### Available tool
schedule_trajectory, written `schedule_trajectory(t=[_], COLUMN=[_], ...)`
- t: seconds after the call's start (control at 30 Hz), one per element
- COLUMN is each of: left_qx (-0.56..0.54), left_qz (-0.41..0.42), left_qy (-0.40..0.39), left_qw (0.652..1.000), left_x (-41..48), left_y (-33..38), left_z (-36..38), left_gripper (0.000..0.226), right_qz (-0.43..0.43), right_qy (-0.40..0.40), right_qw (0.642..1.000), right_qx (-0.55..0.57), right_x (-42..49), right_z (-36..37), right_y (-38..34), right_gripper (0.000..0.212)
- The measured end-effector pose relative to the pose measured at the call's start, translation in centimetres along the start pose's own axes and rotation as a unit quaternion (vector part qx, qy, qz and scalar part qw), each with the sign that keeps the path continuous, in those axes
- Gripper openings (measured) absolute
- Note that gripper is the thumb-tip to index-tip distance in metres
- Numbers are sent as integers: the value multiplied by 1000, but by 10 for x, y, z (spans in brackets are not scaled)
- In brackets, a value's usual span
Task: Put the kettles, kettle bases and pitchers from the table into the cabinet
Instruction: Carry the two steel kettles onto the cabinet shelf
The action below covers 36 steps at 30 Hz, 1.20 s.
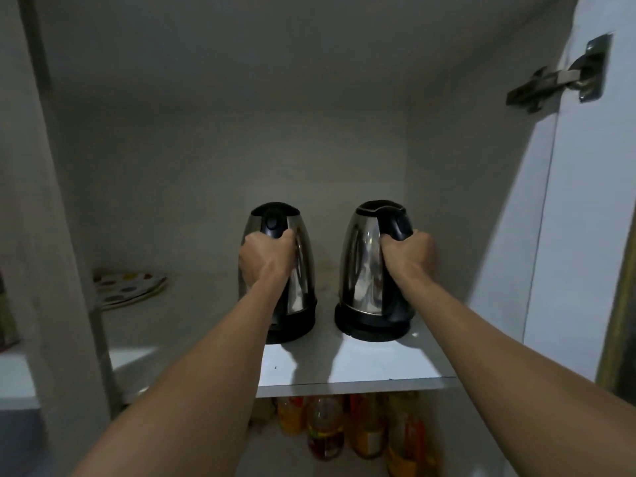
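Mid-frame, left kettle (303, 270) and right kettle (361, 266) stand upright side by side on black bases (373, 328) on the cabinet shelf (361, 364). My left hand (266, 259) and right hand (407, 254) each grip a handle. Handles point back at me, right one angled rightward.

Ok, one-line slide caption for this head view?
Left hand and right hand grip the left kettle and right kettle by their handles, both upright on the cabinet shelf.

Dim, grainy — blurred, warped edges
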State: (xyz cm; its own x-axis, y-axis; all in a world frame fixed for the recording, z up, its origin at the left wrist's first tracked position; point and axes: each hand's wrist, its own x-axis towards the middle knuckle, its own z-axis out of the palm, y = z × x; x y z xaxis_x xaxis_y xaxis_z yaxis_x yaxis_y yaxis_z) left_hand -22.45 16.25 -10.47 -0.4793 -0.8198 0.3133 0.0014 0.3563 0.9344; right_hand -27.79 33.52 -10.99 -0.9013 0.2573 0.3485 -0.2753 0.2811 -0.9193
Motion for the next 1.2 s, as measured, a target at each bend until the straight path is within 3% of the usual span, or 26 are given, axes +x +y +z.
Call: schedule_trajectory(t=[0.2, 0.67, 0.97, 1.13, 1.2], left_qx=[-5, -31, -30, 91, 79], left_qz=[11, -16, 11, 13, -1], left_qy=[-13, -36, -21, -11, -33], left_qw=[1000, 999, 999, 996, 996], left_x=[5, 7, 3, -32, -34], left_y=[-13, -18, -30, -97, -116], left_z=[-3, -19, -22, -19, -14], left_gripper=[23, 12, 18, 38, 41], right_qz=[9, -28, 3, 46, 54], right_qy=[-25, -79, -14, 32, 55], right_qw=[1000, 996, 1000, 998, 997], right_qx=[-8, -27, -26, 7, -2], right_x=[18, -2, -1, -49, -57], right_z=[10, 12, 24, 29, 38], right_y=[5, 1, 11, 65, 80], right_gripper=[34, 10, 28, 35, 39])
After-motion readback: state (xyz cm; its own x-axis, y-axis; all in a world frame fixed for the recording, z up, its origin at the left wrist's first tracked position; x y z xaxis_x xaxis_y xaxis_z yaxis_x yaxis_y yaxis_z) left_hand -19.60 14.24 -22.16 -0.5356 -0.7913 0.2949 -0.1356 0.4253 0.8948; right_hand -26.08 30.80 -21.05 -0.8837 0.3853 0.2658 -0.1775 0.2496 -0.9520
